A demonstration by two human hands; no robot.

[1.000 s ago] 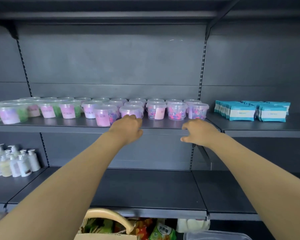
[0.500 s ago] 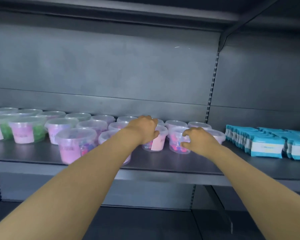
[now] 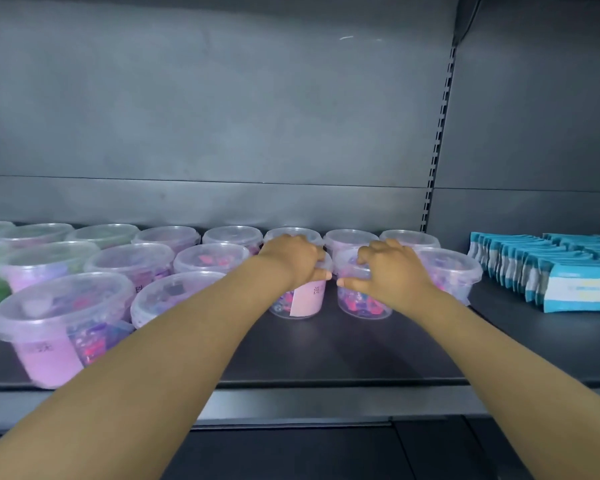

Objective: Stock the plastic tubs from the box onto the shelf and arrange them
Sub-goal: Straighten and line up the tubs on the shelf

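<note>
left hand (image 3: 293,259) grips a pink-labelled tub (image 3: 300,294); right hand (image 3: 388,268) grips the tub beside it (image 3: 361,299), blue packs (image 3: 548,271) further right.

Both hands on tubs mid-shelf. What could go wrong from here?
1. The left hand and right hand each grip a clear plastic tub, the pink-labelled tub and the tub of pink and blue pieces. These nearly touch, so shifting one may knock the other.
2. The left forearm passes close over the front-row clear tub; pulling back could drag it toward the dark shelf edge.
3. The right-end tub sits close by the blue-and-white packets; pushing right could crowd them.
</note>
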